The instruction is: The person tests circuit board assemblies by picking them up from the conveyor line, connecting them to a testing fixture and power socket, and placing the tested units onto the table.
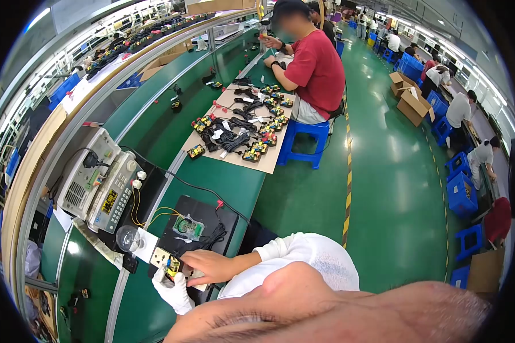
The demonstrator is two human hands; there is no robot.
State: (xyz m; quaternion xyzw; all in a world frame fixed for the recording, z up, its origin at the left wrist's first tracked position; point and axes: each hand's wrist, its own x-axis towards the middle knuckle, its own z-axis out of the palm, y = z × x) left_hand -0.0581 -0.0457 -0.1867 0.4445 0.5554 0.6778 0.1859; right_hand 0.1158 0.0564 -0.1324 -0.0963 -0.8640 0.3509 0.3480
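My left hand (173, 292), in a white glove, has its fingers closed around a small black-and-yellow electrical module (173, 266). The module is right beside a cream socket panel (159, 258). Opposite it, my bare right hand (209, 266) reaches in from the side with fingers bent around the same spot; what lies under its fingertips is hidden. Just beyond the hands, a green circuit board in a clear case (187, 226) rests on a black pad (220, 217). Thin yellow wires lead from it to a bench meter (111, 197) with a lit display.
A round clear bulb (128, 238) stands close to the socket panel. Farther along the green bench, a cardboard sheet (257, 166) carries several modules with black cables (234, 137). A co-worker in a red shirt (317, 63) sits on a blue stool (301, 146). A metal rail (26, 223) borders the bench.
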